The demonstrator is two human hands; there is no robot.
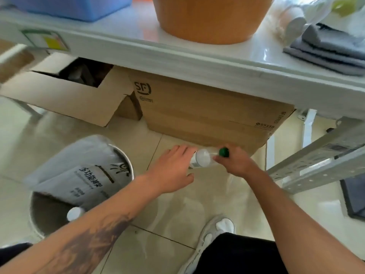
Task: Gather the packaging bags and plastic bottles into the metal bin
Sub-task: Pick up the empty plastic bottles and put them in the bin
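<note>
The round metal bin [45, 215] stands on the floor at the lower left. A grey packaging bag [87, 173] with black print leans in it, beside a white-capped bottle [75, 213]. On the tiles in front of a cardboard box, my left hand [172, 171] reaches out with straight fingers and touches a clear white-capped bottle [202, 158]. My right hand [237, 162] grips a clear bottle by its neck, just under the green cap [224, 152]; the hand hides most of that bottle. The two bottles touch each other.
A large SF cardboard box [207, 111] and an open box [65, 91] sit under a white table [177, 62]. The table carries an orange tub [211, 18], a blue container and folded grey cloths [329, 48]. A perforated metal rail [320, 161] juts in at right. My shoe [211, 234] is below.
</note>
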